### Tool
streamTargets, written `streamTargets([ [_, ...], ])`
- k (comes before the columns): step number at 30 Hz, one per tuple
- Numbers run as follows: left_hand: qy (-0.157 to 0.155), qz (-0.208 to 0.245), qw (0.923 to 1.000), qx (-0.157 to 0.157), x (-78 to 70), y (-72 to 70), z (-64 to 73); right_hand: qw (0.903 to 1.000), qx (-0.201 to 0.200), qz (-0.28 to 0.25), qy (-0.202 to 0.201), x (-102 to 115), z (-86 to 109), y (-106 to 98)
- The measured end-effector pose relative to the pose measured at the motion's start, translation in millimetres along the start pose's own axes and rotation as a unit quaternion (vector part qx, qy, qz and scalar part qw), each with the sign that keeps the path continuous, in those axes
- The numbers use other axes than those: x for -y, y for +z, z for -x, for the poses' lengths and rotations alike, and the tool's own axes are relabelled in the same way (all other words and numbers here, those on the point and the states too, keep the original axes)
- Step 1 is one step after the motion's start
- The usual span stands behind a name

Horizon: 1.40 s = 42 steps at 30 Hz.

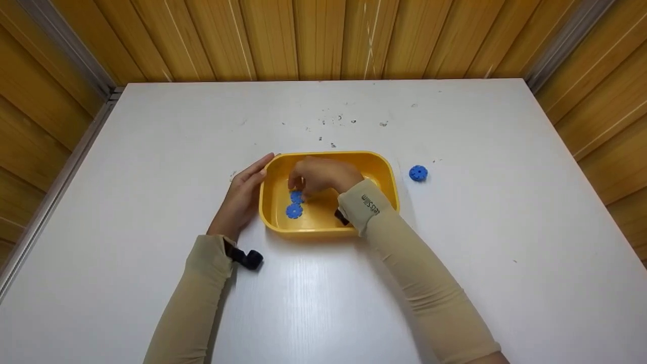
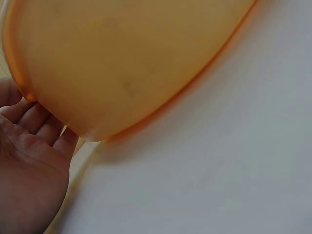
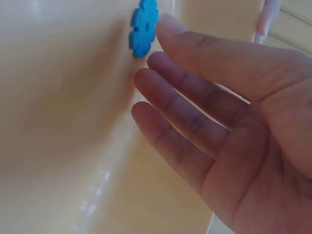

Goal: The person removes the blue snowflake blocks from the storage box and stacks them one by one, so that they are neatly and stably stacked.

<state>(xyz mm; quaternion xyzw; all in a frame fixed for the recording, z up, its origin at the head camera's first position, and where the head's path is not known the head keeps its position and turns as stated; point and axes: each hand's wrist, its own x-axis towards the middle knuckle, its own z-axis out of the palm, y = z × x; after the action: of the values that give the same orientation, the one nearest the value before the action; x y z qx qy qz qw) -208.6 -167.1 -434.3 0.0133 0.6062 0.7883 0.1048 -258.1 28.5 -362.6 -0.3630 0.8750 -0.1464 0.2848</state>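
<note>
My right hand (image 1: 323,174) reaches down inside a yellow plastic basin (image 1: 323,231). Its thumb and finger pinch the edge of a blue notched disc (image 1: 296,196), like a flower-shaped building piece. In the right wrist view that disc (image 3: 145,29) sits at the thumb tip, and the other fingers are spread loosely below. A second blue disc (image 1: 294,211) lies beside the first on the basin floor. My left hand (image 1: 243,192) holds the basin's left end, thumb at the rim. The left wrist view shows its fingers passing behind the basin wall (image 2: 131,63).
Apart from the basin, on the white table (image 1: 480,253), lie blue discs (image 1: 418,173) that look stacked, to its right. Dark scuff marks dot the tabletop behind the basin. Wood-patterned panels (image 1: 318,40) stand along the table's back and sides.
</note>
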Motion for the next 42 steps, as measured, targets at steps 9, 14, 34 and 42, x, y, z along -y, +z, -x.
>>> streamTargets([
  [9,0.005,0.021,0.9997,0.009,0.6,-0.6,0.0,0.999,0.009,0.037,0.023,7,-5.4,4],
  [14,0.001,0.023,0.9997,0.006,0.3,-0.5,-0.1,0.9984,0.02,0.025,0.046,9,-4.0,4],
  [34,0.003,0.029,0.9995,0.01,0.2,-1.0,1.4,0.9995,0.011,0.022,0.022,3,8.0,-2],
  [42,0.004,0.026,0.9996,0.009,-0.5,-0.4,0.4,0.9997,0.008,0.014,0.018,1,18.1,-10],
])
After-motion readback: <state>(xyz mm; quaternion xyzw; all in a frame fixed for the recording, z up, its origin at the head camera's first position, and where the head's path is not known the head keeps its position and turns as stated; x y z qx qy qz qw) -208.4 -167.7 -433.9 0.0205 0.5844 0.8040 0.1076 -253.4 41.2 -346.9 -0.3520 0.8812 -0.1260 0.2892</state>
